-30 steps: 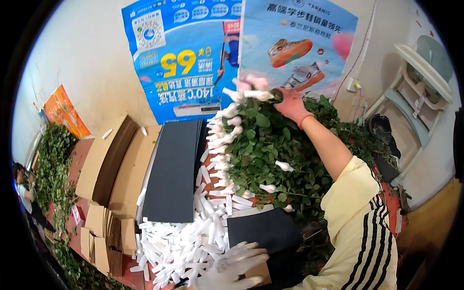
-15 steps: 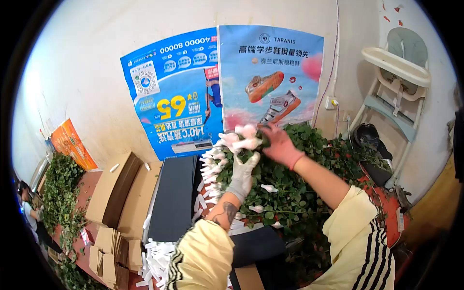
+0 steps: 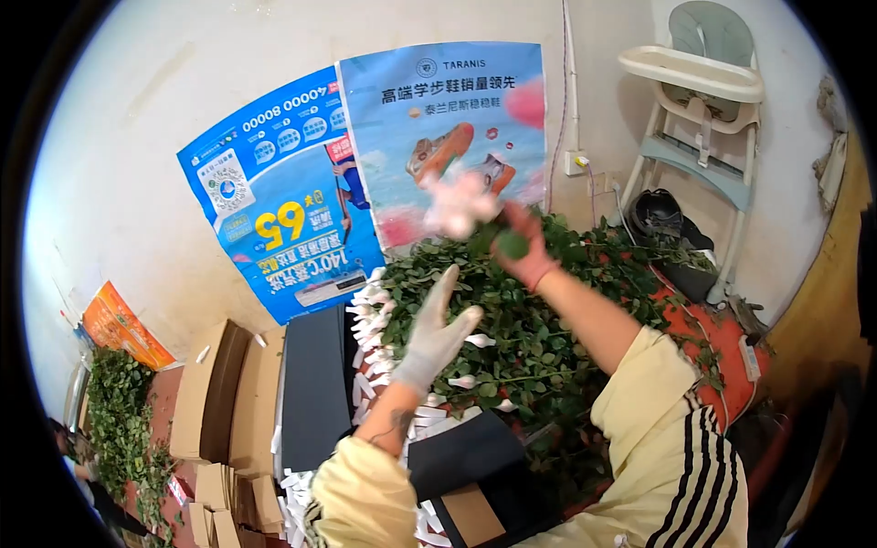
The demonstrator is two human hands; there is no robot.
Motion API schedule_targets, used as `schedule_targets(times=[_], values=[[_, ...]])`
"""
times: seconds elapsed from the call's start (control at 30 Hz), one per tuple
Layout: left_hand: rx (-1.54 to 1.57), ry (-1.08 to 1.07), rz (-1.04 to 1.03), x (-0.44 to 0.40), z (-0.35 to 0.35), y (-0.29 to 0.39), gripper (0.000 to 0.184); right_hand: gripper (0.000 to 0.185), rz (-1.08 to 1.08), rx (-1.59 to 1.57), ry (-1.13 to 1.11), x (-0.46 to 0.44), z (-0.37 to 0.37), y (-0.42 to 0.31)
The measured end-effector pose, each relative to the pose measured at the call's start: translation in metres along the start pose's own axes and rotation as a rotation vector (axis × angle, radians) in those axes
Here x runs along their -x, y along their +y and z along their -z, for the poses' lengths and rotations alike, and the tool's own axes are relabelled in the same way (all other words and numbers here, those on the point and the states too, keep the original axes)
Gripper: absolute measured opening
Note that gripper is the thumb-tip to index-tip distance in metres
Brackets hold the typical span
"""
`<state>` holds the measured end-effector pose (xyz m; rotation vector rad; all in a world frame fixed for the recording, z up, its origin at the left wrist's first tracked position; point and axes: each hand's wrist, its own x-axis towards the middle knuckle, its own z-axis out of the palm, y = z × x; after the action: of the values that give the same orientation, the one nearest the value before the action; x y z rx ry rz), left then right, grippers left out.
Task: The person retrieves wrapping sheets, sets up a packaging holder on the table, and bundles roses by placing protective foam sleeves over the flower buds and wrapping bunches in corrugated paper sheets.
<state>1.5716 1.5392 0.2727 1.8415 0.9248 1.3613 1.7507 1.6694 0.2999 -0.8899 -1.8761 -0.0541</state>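
Observation:
My right hand (image 3: pixel 528 251), in a pinkish-red glove, is closed round the stems of a bunch of roses (image 3: pixel 463 203). Their pale pink and white heads are smeared by motion in front of the posters, and a green leaf hangs by my fingers. Lower and to the left, my left hand (image 3: pixel 431 342) wears a whitish glove. Its thumb and fingers are spread, with nothing in them. Beneath both hands lies a heap of leafy green stems (image 3: pixel 548 329). Single white-wrapped flower heads (image 3: pixel 464 381) rest on it, and more line its left edge.
Left of the heap stand a black board (image 3: pixel 313 393) and cardboard sheets (image 3: pixel 212 393). White paper strips (image 3: pixel 294 498) are scattered below. A black box (image 3: pixel 466 457) sits close to my body. At right are a high chair (image 3: pixel 699 155) and a cable (image 3: pixel 722 384). Another person (image 3: pixel 87 470) is at far left.
My left hand has come off the bunch and opened. My right hand has carried the roses up, away from it. The whole view has shifted to the right.

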Motion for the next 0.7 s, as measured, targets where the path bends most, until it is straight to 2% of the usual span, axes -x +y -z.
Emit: schedule_targets(times=[0.03,0.07,0.1,0.13,0.17,0.2,0.23,0.27,0.3,0.37,0.4,0.5,0.53,0.6,0.7], values=[[-0.233,-0.029,-0.071,0.016,0.014,0.039,0.058,0.061,-0.001,0.048,0.102,-0.011,0.018,0.024],[-0.218,-0.069,-0.175,0.037,0.031,0.073,0.047,0.049,-0.155,-0.123,0.227,-0.028,0.063,0.057],[-0.034,0.019,-0.371,0.063,0.038,0.102,0.043,0.038,-0.288,-0.331,0.391,-0.046,0.108,0.089],[-0.199,0.279,-0.389,0.101,0.062,0.123,0.041,0.031,-0.384,-0.531,0.579,-0.064,0.153,0.122],[-0.269,0.413,-0.369,0.118,0.066,0.155,0.041,0.033,-0.514,-0.659,0.773,-0.077,0.215,0.142],[-0.334,0.545,-0.338,0.136,0.070,0.188,0.041,0.034,-0.157,0.039,0.666,-0.067,0.274,0.144],[-0.363,0.517,-0.495,0.146,0.069,0.204,0.041,0.034,0.242,0.688,0.477,-0.066,0.324,0.137],[-0.347,0.393,-0.717,0.151,0.066,0.213,0.042,0.034,0.238,0.684,0.424,-0.063,0.361,0.125],[-0.311,0.315,-0.850,0.154,0.060,0.219,0.042,0.033,0.106,0.872,0.393,-0.057,0.393,0.107],[-0.273,0.237,-0.963,0.160,0.050,0.226,0.043,0.032,0.171,1.024,0.395,-0.051,0.437,0.096],[-0.249,0.228,-0.986,0.164,0.046,0.228,0.044,0.032,0.235,1.077,0.383,-0.046,0.451,0.087],[-0.216,0.250,-1.042,0.176,0.037,0.233,0.045,0.029,0.485,1.222,0.389,-0.035,0.427,0.018],[-0.210,0.244,-1.043,0.180,0.037,0.235,0.046,0.029,0.339,1.015,0.469,-0.015,0.394,-0.012],[-0.214,0.246,-1.048,0.188,0.039,0.243,0.047,0.030,0.151,0.771,0.536,0.004,0.358,-0.024],[-0.201,0.211,-1.063,0.200,0.049,0.259,0.048,0.036,0.184,0.611,0.519,0.027,0.323,-0.037]])
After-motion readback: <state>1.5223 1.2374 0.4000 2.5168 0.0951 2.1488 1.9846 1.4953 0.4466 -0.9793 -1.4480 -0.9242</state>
